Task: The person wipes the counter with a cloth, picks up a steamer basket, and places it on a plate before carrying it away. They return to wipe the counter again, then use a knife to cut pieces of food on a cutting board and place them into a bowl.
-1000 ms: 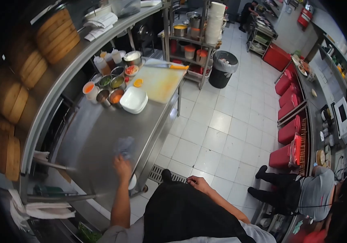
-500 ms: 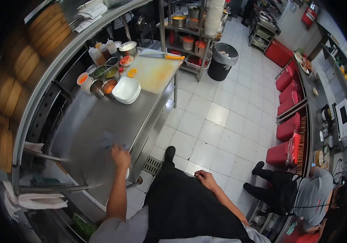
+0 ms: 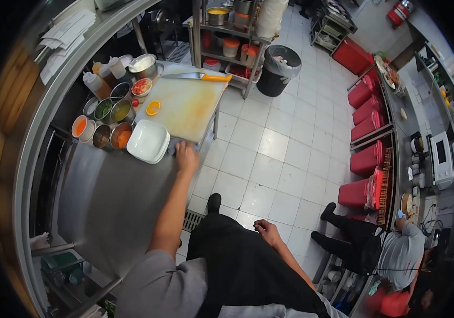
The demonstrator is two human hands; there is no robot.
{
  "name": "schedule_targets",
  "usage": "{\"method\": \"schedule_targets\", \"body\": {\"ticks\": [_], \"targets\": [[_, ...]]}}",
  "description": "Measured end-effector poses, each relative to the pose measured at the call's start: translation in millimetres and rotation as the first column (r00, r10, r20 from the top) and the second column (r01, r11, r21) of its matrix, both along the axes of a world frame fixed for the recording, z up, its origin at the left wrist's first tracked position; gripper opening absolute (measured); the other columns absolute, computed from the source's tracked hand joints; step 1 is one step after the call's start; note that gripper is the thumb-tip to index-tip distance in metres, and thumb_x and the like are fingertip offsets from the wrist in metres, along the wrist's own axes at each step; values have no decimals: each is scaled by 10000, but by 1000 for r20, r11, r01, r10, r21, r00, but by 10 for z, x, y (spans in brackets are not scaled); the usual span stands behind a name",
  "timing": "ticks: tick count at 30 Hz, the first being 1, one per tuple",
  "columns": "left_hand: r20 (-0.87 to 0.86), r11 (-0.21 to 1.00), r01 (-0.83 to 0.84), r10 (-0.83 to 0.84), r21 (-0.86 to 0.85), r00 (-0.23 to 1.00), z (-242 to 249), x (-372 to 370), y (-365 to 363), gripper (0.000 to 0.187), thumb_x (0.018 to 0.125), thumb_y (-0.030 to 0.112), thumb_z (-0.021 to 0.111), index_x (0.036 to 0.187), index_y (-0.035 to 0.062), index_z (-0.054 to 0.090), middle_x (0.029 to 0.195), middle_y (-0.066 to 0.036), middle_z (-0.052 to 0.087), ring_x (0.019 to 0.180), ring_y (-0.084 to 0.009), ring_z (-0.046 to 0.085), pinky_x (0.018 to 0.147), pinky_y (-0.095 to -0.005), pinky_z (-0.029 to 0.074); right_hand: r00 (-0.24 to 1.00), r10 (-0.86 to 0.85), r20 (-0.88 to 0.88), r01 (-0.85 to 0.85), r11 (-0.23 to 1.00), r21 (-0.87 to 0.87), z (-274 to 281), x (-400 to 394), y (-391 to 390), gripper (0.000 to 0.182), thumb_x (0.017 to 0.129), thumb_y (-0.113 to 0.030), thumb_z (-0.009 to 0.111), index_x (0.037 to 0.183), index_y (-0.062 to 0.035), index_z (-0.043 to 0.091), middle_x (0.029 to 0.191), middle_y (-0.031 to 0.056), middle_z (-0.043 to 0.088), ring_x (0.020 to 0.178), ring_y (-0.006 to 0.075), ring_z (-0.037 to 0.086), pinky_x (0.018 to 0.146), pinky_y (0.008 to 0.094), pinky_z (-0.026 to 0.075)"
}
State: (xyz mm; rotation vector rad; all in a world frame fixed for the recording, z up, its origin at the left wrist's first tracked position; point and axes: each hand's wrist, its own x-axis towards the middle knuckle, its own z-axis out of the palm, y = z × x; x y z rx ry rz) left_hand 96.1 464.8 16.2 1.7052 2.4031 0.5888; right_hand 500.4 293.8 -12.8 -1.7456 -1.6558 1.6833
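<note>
Since the earlier frame our left hand (image 3: 186, 157) has slid its cloth (image 3: 174, 147) up the tabletop (image 3: 110, 196) to the cutting board (image 3: 187, 103), most steel wiped, right hand (image 3: 265, 232) loosely curled, empty.

Bare steel counter (image 3: 110, 201) open, plates (image 3: 147, 141) (stacked) ahead

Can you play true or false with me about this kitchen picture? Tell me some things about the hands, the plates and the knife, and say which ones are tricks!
1. The left hand is on the steel counter, next to the stack of white plates. True.
2. The right hand is holding the knife. False: it hangs by the dark apron, holding nothing, and the knife lies at the far end of the cutting board.
3. The knife has an orange handle. True.
4. The bin on the floor is red. False: it is black with a grey bag.
5. A person crouches at the lower right. True.
</note>
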Motion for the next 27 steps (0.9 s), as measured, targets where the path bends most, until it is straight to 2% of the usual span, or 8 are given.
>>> {"method": "schedule_targets", "body": {"ticks": [1,3,4,6,8,12,18,27], "targets": [[1,1000,0,0,-2,1000,47,0,-7,475,796,120,695,1242,-23,611,1301,-242,571,1155,-343,545,978,-396,444,998,-57,-30,57,998,7,24,-36,46,269,970,-198,599,1144,1,646,971,124,724,880,177,673,822,314,523],[771,938,229,60,-261,635,512,142,-263,430,796,43,638,1221,-23,622,1103,-198,677,982,-257,646,857,-329,503,996,-80,-50,80,997,-4,-135,-25,62,269,972,-196,596,1145,4,646,970,123,724,881,174,673,822,315,522],[770,936,227,68,-270,634,408,162,-403,430,796,43,638,1221,-23,622,1103,-198,677,982,-257,646,857,-329,503,993,-101,-65,100,995,-14,-201,-13,31,270,974,-195,592,1145,6,645,968,122,724,882,170,672,822,315,522],[639,952,139,-286,271,714,438,256,-521,419,799,24,600,1212,-40,614,1019,-174,698,881,-202,669,775,-323,519,997,-61,-42,61,998,-20,-198,-49,75,274,972,-198,595,1145,9,644,972,122,722,886,172,672,823,316,522],[808,990,-72,-55,119,587,464,197,-587,395,801,9,603,1194,-35,615,1054,-185,689,930,-243,668,822,-342,513,1000,-8,-15,8,1000,-25,-142,-64,103,279,971,-202,598,1145,11,644,976,123,721,889,174,672,824,317,523],[371,872,-136,-55,471,927,642,-116,-574,389,789,-18,636,1172,-46,581,1177,-214,604,1109,-403,549,995,-443,427,992,103,74,-101,994,-37,25,-76,287,281,974,-203,604,1160,5,638,1008,123,717,931,177,669,838,324,523],[-225,980,-46,90,194,970,-239,-94,-445,628,776,129,698,1359,0,506,1375,-223,479,1233,-416,446,1070,-497,340,993,52,107,-65,990,122,33,183,159,305,961,-240,612,1169,-21,651,1024,139,722,944,213,686,852,336,525],[-17,973,213,-216,-84,976,-323,-334,-351,407,762,75,651,1167,32,641,1209,-188,605,1108,-380,569,931,-468,462,981,-190,25,190,982,-9,-678,741,-695,320,911,-299,631,1068,-30,703,955,120,732,889,199,695,818,322,536]]}}
